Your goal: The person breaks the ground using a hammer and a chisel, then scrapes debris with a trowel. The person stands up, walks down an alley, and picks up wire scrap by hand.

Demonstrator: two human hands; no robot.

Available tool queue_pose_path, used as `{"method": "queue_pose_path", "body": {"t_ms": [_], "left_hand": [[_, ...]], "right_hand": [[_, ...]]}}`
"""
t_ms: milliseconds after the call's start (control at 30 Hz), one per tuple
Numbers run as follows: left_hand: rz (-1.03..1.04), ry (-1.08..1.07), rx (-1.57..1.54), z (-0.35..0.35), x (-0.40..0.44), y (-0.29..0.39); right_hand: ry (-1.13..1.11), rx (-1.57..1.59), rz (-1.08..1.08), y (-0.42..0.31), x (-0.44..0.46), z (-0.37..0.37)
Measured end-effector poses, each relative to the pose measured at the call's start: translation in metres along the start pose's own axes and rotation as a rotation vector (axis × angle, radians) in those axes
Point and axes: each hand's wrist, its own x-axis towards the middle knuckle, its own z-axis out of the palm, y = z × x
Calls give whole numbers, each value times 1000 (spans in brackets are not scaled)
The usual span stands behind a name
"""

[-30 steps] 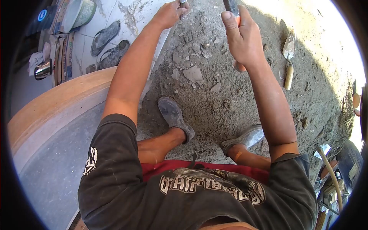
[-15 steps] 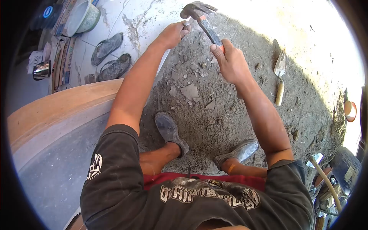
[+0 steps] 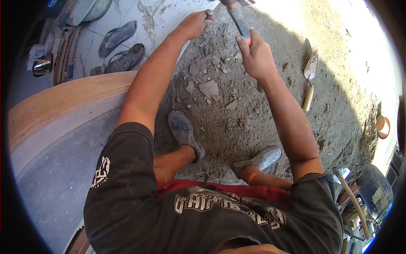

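My left hand [image 3: 194, 25] is closed around a metal chisel [image 3: 209, 14], whose round end sticks up out of the fist. It is at the edge of the white tiled floor [image 3: 177, 10], where the tiles meet rough grey mortar [image 3: 270, 122]. My right hand [image 3: 259, 59] grips a claw hammer [image 3: 239, 22] by its dark handle with orange parts. The hammer head is partly cut off at the top of the view, a little right of the chisel and apart from it. The chisel's lower end is hidden.
Broken tile pieces [image 3: 209, 89] lie on the mortar between my arms. A trowel [image 3: 312, 65] rests to the right. Two sandals [image 3: 124, 59] are on the tiles. A curved wooden edge [image 3: 72, 95] runs at left, and a wheelbarrow-like dark tub [image 3: 375, 186] stands lower right.
The view has tilted, so most things sit higher in it. The hammer head has gone up and right, partly out of view. Both hands keep their hold.
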Motion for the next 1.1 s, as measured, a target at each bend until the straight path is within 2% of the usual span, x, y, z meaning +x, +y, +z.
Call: {"method": "queue_pose_path", "body": {"t_ms": [67, 100, 200, 233, 367, 467, 567, 600, 633, 700, 733, 767, 833, 900, 967, 1033, 1100], "left_hand": [[22, 140, -58, 3, 0, -11], [36, 173, -43, -10, 9, -8], [59, 30, -43, -9, -14, 3], [-30, 21, -52, -11, -12, 9], [24, 68, 7, -3, -6, -5], [40, 59, -32, -5, -13, -3], [23, 55, -53, -9, -13, -1], [4, 52, -66, -7, -13, -1], [20, 66, -63, 0, -14, -3], [104, 196, 132, 10, -11, -10], [122, 186, 149, 7, -13, -6], [88, 161, 134, 3, -16, -8], [13, 49, -85, -2, -11, -14], [20, 65, -14, -1, -13, -16], [66, 131, 2, 4, -11, -21], [135, 227, -14, -3, -5, -6], [-69, 72, -15, -5, -17, -2]], "right_hand": [[-232, -309, 47, 34, 11, 6], [-218, -311, 11, 28, 18, -2], [-196, -11, 274, 9, -19, -19], [-200, -13, 282, 6, -20, -21], [-143, 68, 177, -14, -18, -27], [-12, 147, -77, -41, -16, -25], [-29, -8, -87, -27, -10, -3], [-164, -178, -33, -8, -3, 6], [-150, -184, -48, -5, -3, 5], [-268, -369, -45, -6, 3, 4], [-216, -203, -47, -23, -1, -1], [-251, -197, -19, -38, -6, -4], [-26, 98, -52, -60, -17, -11], [37, 99, -93, -28, -18, 5], [-227, -349, 2, 22, -3, 23], [-196, -325, -16, 10, 0, 13], [-162, -82, 64, -7, -11, 3]]}}
